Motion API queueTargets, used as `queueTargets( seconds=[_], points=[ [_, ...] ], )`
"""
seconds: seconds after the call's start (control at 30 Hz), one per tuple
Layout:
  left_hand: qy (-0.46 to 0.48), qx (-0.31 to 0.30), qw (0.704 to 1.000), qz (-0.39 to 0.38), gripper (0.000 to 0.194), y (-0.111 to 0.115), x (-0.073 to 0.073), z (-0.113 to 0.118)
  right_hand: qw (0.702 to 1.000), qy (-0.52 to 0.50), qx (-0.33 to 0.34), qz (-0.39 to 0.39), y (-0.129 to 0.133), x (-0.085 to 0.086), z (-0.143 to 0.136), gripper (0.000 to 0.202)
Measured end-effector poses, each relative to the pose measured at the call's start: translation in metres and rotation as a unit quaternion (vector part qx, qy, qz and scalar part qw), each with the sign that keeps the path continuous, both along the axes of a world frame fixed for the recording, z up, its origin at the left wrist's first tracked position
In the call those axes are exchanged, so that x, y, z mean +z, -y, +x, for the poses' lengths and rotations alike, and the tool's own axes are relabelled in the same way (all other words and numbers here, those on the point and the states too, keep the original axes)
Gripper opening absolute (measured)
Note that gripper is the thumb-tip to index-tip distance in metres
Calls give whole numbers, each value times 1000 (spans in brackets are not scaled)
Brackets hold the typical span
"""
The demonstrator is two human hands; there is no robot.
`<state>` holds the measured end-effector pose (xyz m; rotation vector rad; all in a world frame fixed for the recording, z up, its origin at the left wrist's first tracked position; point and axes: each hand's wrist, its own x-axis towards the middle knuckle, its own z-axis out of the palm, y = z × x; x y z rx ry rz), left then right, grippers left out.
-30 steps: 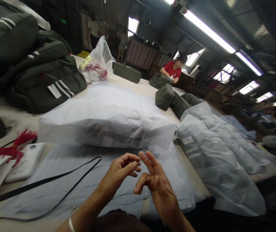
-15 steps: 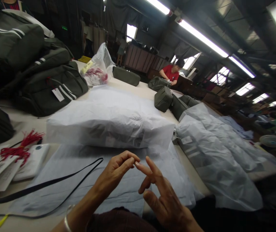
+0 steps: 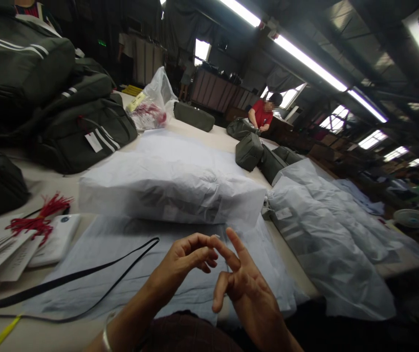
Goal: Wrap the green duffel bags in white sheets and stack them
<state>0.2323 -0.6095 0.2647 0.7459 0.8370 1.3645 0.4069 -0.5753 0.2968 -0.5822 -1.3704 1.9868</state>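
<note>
My left hand (image 3: 189, 256) and my right hand (image 3: 248, 281) are raised over flat translucent plastic bags (image 3: 128, 274), their fingertips touching. The left hand's fingers are loosely bent, with the thumb apart from the forefinger; no object shows in them. On the right hand the fingers are spread, one pointing upward and others bent towards the left hand. Just beyond both hands lies a bulky dark item inside a frosted plastic bag (image 3: 172, 190). A black strap (image 3: 95, 271) loops across the flat bags to the left of my left hand.
Paper tags (image 3: 14, 259) with red cords (image 3: 36, 222) lie at left, near a white phone-like object (image 3: 57, 242). Dark green bags (image 3: 88, 129) are piled behind them. At right sits another bag in plastic (image 3: 326, 220). A person in red (image 3: 262, 115) handles a bag farther back.
My hands stay together at the fingertips while the fingers shift: the left hand's fingers uncurl somewhat and the right hand turns slightly. The view has moved a little.
</note>
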Motion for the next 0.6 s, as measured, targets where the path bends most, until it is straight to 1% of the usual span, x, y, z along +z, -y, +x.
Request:
queueTargets(
  seconds=[0.1, 0.17, 0.33, 0.43, 0.53, 0.6],
  points=[
    [27, 7, 1000, -8, 25, 2, 0, 2, 1000, 10, -5, 4, 3, -4, 1, 64],
    [36, 12, 999, -17, 26, 3, -1, 2, 999, 26, -1, 26, 5, -6, 2, 62],
    [54, 5, 998, -32, 30, 4, -3, 3, 987, 91, 6, 136, 9, -8, 5, 64],
    [45, 14, 998, -47, 34, 3, -3, 2, 961, 150, 13, 231, 10, -11, 7, 65],
    [53, 16, 996, -69, 38, 1, -5, 3, 917, 205, 19, 342, 8, -14, 11, 69],
    [75, 11, 994, -80, 40, 0, -5, 5, 891, 231, 18, 390, 6, -16, 14, 71]
  ],
)
